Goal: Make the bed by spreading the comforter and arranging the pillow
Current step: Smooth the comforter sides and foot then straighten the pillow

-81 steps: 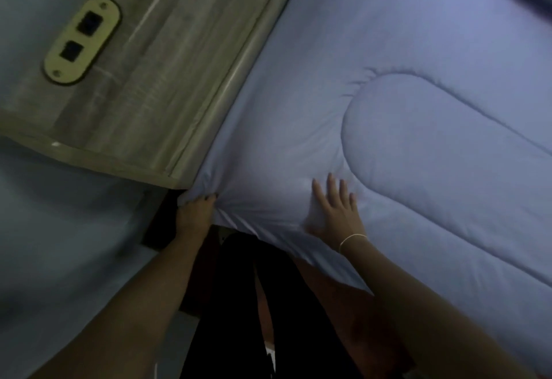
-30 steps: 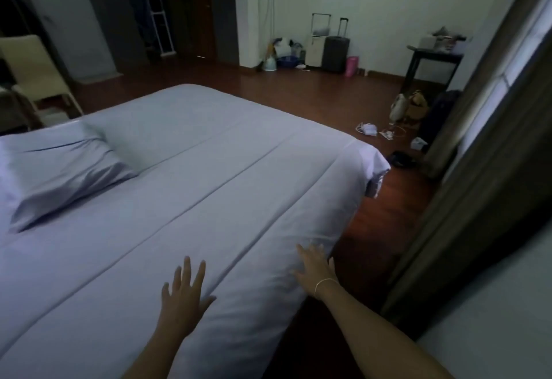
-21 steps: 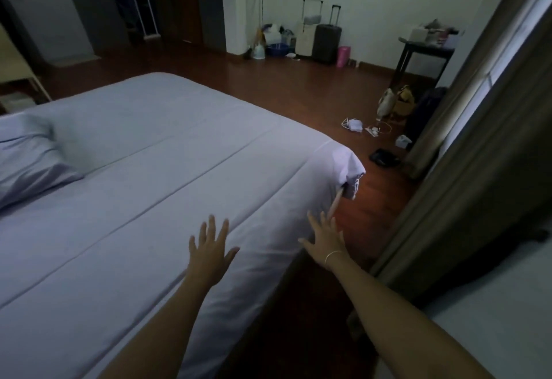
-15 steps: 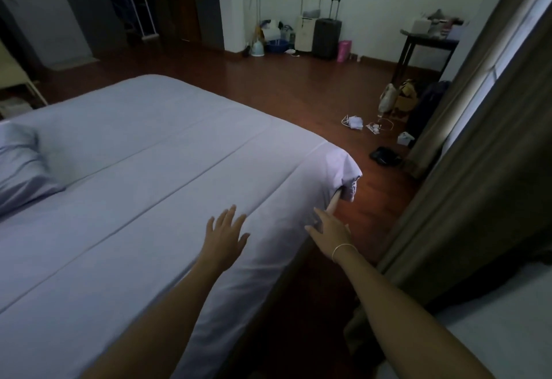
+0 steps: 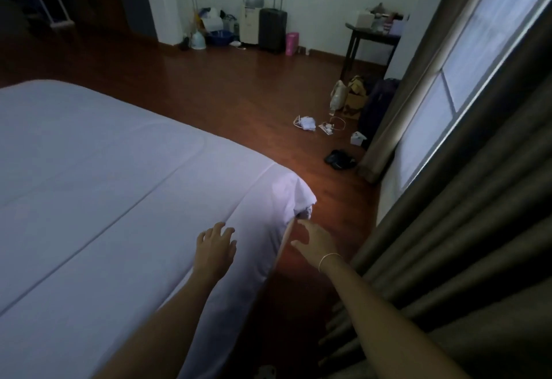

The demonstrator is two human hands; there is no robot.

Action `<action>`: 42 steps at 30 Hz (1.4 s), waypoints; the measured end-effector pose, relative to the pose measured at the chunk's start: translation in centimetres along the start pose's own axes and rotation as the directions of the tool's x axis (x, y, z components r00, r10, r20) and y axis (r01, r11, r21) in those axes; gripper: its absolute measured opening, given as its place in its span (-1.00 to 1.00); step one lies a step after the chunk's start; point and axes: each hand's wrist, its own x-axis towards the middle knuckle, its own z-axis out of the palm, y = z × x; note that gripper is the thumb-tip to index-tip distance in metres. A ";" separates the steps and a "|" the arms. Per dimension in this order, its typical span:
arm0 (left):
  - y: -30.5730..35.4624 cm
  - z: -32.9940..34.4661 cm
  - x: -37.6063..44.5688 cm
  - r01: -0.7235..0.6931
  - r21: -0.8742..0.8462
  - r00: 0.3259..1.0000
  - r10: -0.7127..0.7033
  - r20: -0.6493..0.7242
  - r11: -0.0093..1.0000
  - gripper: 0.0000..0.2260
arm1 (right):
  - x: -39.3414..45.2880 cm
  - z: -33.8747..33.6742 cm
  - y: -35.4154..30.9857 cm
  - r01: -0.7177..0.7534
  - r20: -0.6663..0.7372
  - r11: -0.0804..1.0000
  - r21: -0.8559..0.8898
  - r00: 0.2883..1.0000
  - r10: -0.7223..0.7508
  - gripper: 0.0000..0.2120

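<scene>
Both hands nearer comforter (image 5: 125, 187) corner | fingers (image 5: 221, 230) spread, holding nothing | curtain (image 5: 448, 244) close (right side)

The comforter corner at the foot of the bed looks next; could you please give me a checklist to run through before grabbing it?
1. Left hand free, fingers spread over the comforter: ok.
2. Right hand open, beside the bed edge: ok.
3. Comforter top flat: ok.
4. Foot corner neat: not ok, bunched, darker fabric showing beneath.
5. Pillow arranged: cannot tell, out of view.
6. Floor by the corner unobstructed: ok.
</scene>
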 end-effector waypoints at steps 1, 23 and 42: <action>0.5 0.8 1.5 0.004 -0.013 1.000 -0.004 0.013 1.000 -0.72 | 1.3 -0.6 0.5 -0.007 0.008 1.000 -0.003 1.000 0.007 -0.64; 1.1 14.3 30.0 0.458 0.023 0.876 -0.455 0.159 0.889 -0.42 | 47.9 -1.3 9.4 0.109 0.459 0.901 -0.420 0.882 0.107 -0.12; 5.2 19.1 34.7 0.596 0.153 0.749 -0.614 0.247 0.788 -0.40 | 56.0 4.2 16.8 0.446 0.724 0.773 -0.451 0.689 0.025 -0.23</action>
